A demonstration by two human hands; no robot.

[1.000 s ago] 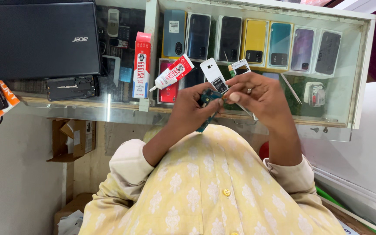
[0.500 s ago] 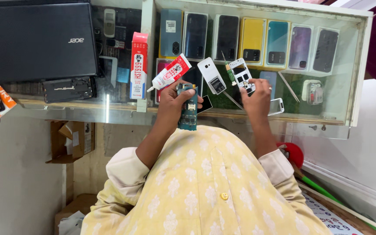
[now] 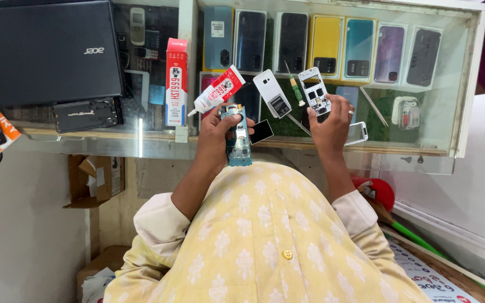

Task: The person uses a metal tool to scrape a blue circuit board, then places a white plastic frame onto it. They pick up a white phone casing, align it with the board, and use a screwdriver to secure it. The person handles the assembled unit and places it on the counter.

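Right hand [image 3: 329, 126] has lowered; circuit board [image 3: 236, 137] stays upright in left hand [image 3: 219, 132].

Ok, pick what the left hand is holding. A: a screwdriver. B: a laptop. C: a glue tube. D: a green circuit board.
D: the left hand grips a green circuit board upright over the counter edge, while the glue tube lies apart on the glass and the right hand touches a white phone frame.
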